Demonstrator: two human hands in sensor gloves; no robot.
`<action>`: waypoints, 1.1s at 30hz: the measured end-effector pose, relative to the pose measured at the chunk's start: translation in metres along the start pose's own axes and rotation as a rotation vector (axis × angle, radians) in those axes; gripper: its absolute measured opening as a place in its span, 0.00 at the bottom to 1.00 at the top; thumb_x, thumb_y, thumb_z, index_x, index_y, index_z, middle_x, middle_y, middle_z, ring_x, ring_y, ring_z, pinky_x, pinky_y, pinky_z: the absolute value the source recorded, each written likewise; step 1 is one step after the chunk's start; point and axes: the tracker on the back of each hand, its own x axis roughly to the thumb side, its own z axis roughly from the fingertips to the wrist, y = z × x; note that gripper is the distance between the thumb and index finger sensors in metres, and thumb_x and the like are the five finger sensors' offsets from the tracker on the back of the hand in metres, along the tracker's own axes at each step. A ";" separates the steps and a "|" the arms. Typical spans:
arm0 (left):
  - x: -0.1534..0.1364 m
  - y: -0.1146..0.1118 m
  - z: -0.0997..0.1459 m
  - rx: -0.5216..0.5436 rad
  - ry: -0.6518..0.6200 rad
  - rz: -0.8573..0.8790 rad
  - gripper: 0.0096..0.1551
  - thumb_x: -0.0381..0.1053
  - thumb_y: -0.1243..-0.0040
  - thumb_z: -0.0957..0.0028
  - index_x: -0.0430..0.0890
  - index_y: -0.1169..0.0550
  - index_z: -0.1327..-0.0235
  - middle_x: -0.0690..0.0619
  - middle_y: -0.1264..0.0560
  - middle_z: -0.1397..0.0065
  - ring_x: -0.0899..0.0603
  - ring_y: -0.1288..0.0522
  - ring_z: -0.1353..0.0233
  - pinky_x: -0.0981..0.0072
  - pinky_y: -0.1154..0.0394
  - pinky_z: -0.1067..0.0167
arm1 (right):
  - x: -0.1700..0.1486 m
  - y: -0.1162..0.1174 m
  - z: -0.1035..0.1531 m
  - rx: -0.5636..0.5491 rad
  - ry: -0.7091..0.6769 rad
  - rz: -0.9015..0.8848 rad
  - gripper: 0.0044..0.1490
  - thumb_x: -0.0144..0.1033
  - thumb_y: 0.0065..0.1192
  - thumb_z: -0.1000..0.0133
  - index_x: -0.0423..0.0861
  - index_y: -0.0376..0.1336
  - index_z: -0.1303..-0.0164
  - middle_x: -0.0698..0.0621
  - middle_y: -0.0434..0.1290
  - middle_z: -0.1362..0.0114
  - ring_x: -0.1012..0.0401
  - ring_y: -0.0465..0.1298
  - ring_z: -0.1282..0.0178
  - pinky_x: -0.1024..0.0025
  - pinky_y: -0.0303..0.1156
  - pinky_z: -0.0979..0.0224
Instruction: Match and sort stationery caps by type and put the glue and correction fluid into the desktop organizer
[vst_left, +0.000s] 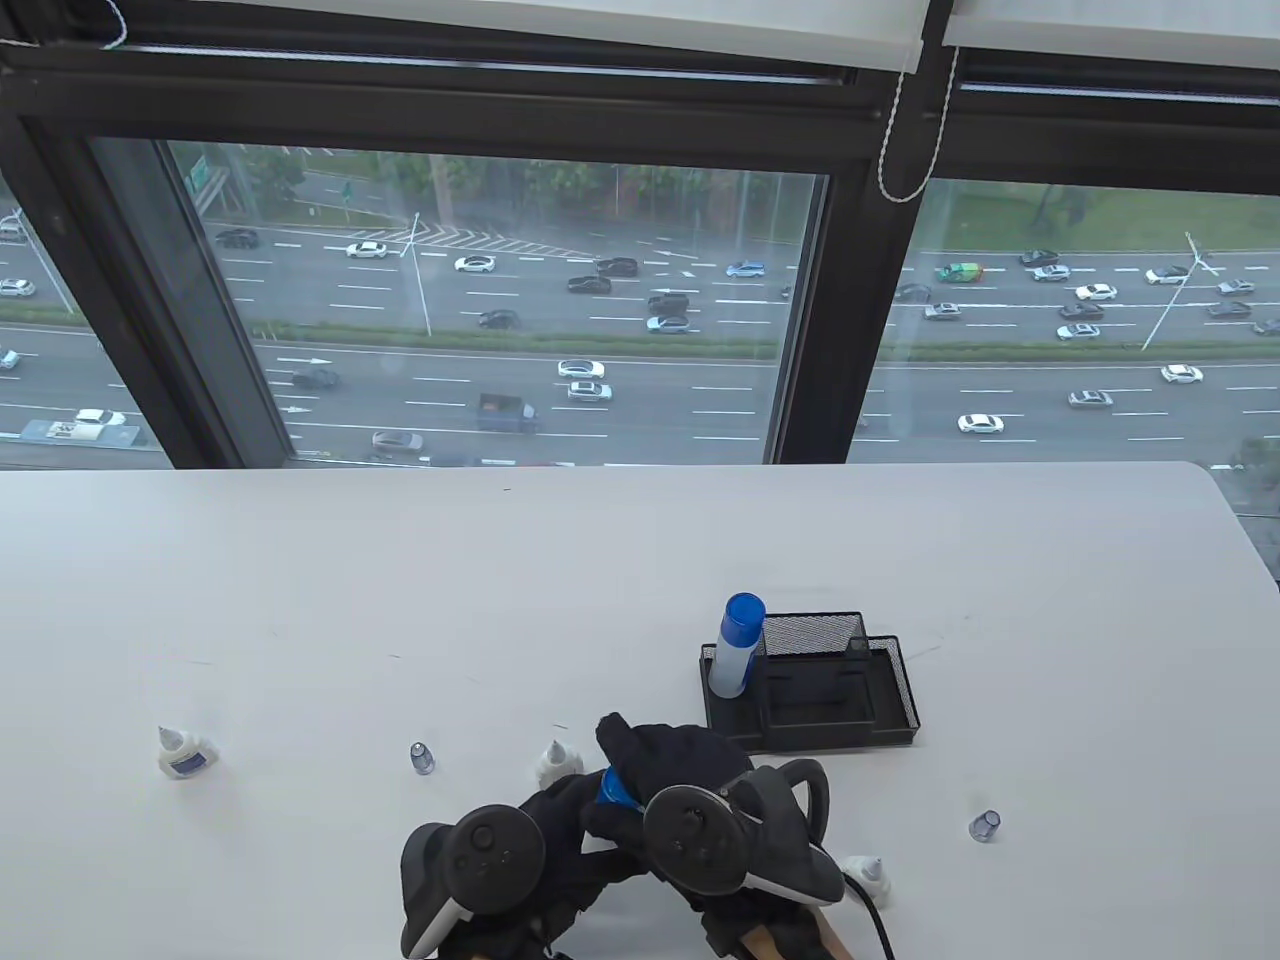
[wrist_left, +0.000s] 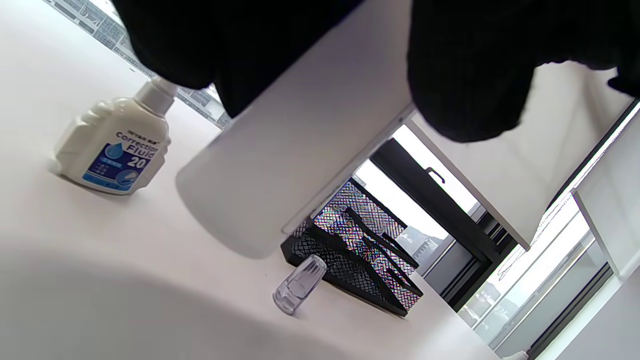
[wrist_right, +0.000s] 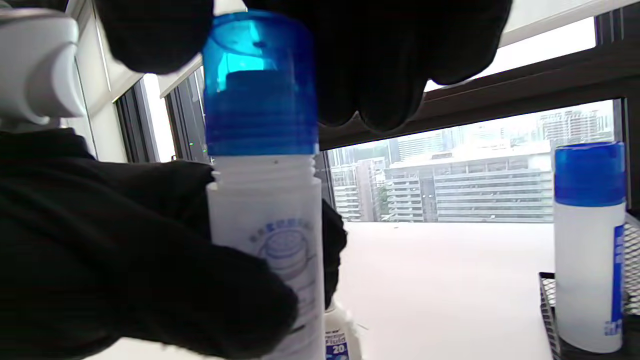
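Hands met low at the near edge of the white table (vst_left: 300, 600), both in black gloves with trackers strapped on their backs. The left hand (vst_left: 520, 850) was wrapped round the pale body of a glue stick (wrist_right: 267, 240), holding it upright. The right hand (vst_left: 690, 790) came over the top, its fingers (wrist_right: 380, 65) curled about the blue cap (wrist_right: 260, 85), which sat on the tube with a band of screw thread showing just beneath it.

Just beyond the hands stood the black mesh organizer (vst_left: 810, 690), and a second glue stick (vst_left: 735, 645) with its blue cap on stood upright in the organizer's left end.

Three uncapped correction fluid bottles were out on the table: one (vst_left: 182, 752) far to the left, one (vst_left: 558, 762) just beside the left hand, and one (vst_left: 865, 878) close by the right wrist. Two small clear caps lay loose: one (vst_left: 421, 757) between the left and middle bottles, the other (vst_left: 984, 825) well off to the right of the hands.
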 end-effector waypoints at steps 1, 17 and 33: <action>0.000 0.000 0.000 0.002 -0.001 0.000 0.42 0.67 0.30 0.53 0.51 0.27 0.26 0.49 0.23 0.25 0.41 0.19 0.29 0.42 0.26 0.33 | -0.001 -0.001 0.000 0.036 -0.014 -0.032 0.48 0.60 0.57 0.47 0.47 0.59 0.20 0.44 0.72 0.27 0.47 0.74 0.30 0.44 0.65 0.24; 0.004 -0.001 0.003 0.019 -0.020 -0.044 0.42 0.67 0.29 0.53 0.52 0.27 0.27 0.49 0.23 0.26 0.41 0.19 0.29 0.42 0.26 0.33 | 0.002 -0.004 -0.001 0.201 -0.042 -0.155 0.42 0.38 0.65 0.41 0.45 0.54 0.16 0.38 0.63 0.19 0.44 0.73 0.28 0.45 0.66 0.25; 0.001 -0.002 0.003 0.012 -0.010 -0.028 0.42 0.67 0.30 0.53 0.52 0.27 0.26 0.50 0.23 0.25 0.41 0.19 0.29 0.42 0.26 0.33 | 0.001 -0.012 0.001 0.219 -0.148 -0.249 0.37 0.27 0.64 0.41 0.47 0.57 0.19 0.42 0.59 0.14 0.41 0.64 0.20 0.42 0.58 0.19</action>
